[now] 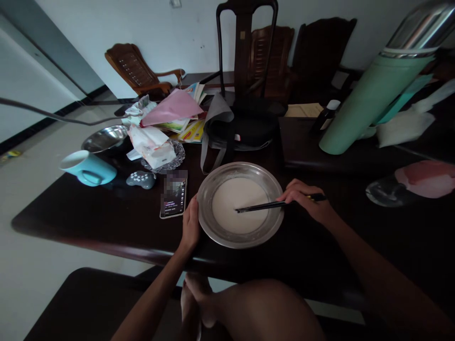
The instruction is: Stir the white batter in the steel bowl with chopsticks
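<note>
A wide metal bowl (241,240) stands near the front edge of the dark table, holding a pale, smooth batter-like mixture (234,194). Against its left side rests my left hand (191,222), its fingers wrapped on the outer wall and partly hidden by it. My right hand (302,196), at the bowl's right rim, is closed around a pair of black chopsticks (261,206). Their tips dip into the mixture around the middle of the bowl. Just left of my left hand lies a phone (174,194) with its screen lit.
To the left are a light blue mug (88,168), a second metal bowl (106,139), a grey studded object (141,179) and a tissue pack (152,147) on a glass dish. A black bag (245,130) lies behind the bowl. At right stands a tall green thermos (373,99).
</note>
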A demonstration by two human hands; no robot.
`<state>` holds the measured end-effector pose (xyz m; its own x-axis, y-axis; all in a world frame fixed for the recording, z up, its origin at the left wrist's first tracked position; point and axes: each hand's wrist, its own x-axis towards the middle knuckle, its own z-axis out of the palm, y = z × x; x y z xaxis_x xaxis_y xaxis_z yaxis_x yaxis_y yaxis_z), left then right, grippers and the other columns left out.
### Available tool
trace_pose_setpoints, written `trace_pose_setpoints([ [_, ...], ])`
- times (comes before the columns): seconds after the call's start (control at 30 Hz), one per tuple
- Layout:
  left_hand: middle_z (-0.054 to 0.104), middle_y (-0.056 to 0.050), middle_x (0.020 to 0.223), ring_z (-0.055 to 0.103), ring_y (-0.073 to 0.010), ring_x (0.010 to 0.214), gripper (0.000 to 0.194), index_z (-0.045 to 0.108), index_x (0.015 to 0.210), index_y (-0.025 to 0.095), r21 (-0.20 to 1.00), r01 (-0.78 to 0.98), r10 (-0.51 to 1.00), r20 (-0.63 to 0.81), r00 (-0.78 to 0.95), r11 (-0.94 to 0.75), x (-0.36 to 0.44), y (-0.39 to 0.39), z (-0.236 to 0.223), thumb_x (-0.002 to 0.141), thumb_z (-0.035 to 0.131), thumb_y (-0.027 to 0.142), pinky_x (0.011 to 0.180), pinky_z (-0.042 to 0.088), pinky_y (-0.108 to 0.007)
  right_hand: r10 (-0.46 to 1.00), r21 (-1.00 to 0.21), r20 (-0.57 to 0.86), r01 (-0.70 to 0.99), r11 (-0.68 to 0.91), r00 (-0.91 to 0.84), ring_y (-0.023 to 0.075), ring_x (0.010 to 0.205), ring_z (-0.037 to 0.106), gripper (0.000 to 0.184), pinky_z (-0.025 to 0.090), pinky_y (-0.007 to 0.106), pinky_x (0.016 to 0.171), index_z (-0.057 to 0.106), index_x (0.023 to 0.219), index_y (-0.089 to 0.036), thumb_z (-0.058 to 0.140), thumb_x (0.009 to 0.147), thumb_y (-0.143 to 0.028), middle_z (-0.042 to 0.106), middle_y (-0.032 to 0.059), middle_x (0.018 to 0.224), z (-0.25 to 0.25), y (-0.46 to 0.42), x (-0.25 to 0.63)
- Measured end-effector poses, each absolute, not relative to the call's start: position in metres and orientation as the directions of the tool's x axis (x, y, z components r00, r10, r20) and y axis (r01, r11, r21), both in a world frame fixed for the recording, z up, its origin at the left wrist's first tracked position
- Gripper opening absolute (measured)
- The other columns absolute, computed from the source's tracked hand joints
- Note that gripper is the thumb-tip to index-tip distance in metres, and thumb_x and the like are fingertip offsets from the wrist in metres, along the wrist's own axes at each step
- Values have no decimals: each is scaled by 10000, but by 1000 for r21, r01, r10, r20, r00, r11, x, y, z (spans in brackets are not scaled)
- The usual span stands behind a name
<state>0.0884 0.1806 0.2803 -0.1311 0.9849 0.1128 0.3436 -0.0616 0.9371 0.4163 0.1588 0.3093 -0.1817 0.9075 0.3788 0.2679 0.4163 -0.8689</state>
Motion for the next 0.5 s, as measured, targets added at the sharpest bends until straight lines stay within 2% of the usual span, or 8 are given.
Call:
trace_pose_setpoints([
  [0.1,682,-94,1209,574,-252,1176,621,649,1203,156,939,340,985,109,-137,-57,88,180,280,923,326,607,1056,400,-371,902,-844,405,319,431,-147,206,849,614,242,474,365,783,716,765,-259,546,937,-263,762,19,881,308,160,417],
  [0.2,682,-100,1212,574,-258,1180,639,647,1199,150,939,339,985,104,-139,-52,89,180,281,909,334,625,1058,399,-380,907,-866,420,281,414,-44,195,789,615,316,478,361,757,702,709,-252,506,956,-278,745,16,804,308,160,418],
  [0.37,669,-105,1240,567,-253,1197,640,637,1210,145,943,331,987,94,-132,-45,89,180,282,913,328,622,1061,396,-370,898,-848,393,300,437,-196,212,827,623,250,487,380,765,718,767,-265,536,938,-280,762,20,859,309,159,415],
  [0.5,672,-101,1236,566,-256,1197,640,648,1193,152,944,327,985,95,-146,-43,89,180,281,906,338,631,1056,402,-367,914,-858,399,320,402,-80,210,821,625,270,489,383,770,713,745,-257,533,942,-299,749,32,853,309,160,417],
])
